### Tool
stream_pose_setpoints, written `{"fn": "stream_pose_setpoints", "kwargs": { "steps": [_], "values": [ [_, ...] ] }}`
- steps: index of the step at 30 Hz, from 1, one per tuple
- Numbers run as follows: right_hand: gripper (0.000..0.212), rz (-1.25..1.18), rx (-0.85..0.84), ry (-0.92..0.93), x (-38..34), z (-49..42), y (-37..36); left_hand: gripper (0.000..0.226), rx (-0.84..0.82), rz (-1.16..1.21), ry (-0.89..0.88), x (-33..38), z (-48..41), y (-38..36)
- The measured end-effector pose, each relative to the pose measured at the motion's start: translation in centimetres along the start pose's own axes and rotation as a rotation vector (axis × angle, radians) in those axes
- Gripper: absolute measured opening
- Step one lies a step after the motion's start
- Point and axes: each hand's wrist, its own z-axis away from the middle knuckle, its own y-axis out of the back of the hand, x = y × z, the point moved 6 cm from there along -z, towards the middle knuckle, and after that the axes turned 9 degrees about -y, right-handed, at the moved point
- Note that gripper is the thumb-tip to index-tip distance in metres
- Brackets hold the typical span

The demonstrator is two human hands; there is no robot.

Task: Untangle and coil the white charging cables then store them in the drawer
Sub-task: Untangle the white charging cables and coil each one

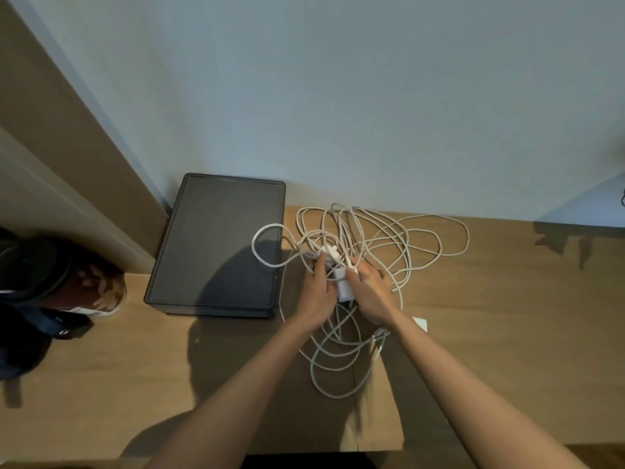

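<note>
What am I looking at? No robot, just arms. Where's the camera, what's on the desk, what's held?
No machine here: a person works with bare hands. The single picture comes from a wide-angle camera on the person's head, looking down, so the arms enter from the bottom. On the wooden desk lie tangled white cables, with a dark box left of them by the wall. The left hand and right hand meet mid-tangle, fingers curled round cable strands. A white charger shows between them; which hand holds it I cannot tell.
</note>
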Motion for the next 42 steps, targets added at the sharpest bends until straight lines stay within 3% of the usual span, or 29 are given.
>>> {"fn": "stream_pose_setpoints", "kwargs": {
  "steps": [5,13,18,23,31,38,42],
  "values": [
    [0.046,0.009,0.014,-0.017,1.3,-0.2,1.6,0.067,-0.089,0.05,0.0,0.8,-1.5,-1.7],
    [0.039,-0.036,0.193,-0.044,1.5,0.1,4.7,0.068,-0.226,0.062,-0.116,2.8,-2.0,-2.6],
    [0.046,-0.1,0.282,0.04,1.3,2.4,5.9,0.06,-0.094,-0.123,-0.165,2.8,1.5,-0.2],
    [0.035,-0.169,0.361,0.183,1.5,4.8,7.1,0.05,0.044,-0.316,-0.213,3.7,4.8,1.7],
    [0.019,-0.216,0.291,0.251,4.0,6.3,8.9,0.035,0.15,-0.389,-0.377,8.0,6.5,-0.1],
    [0.022,-0.136,0.231,0.302,9.1,6.4,11.7,0.033,0.187,-0.452,-0.433,10.5,6.6,-5.6],
    [0.028,-0.055,0.072,0.343,11.2,6.0,10.8,0.029,0.196,-0.504,-0.546,11.1,6.7,-8.3]
  ]
}}
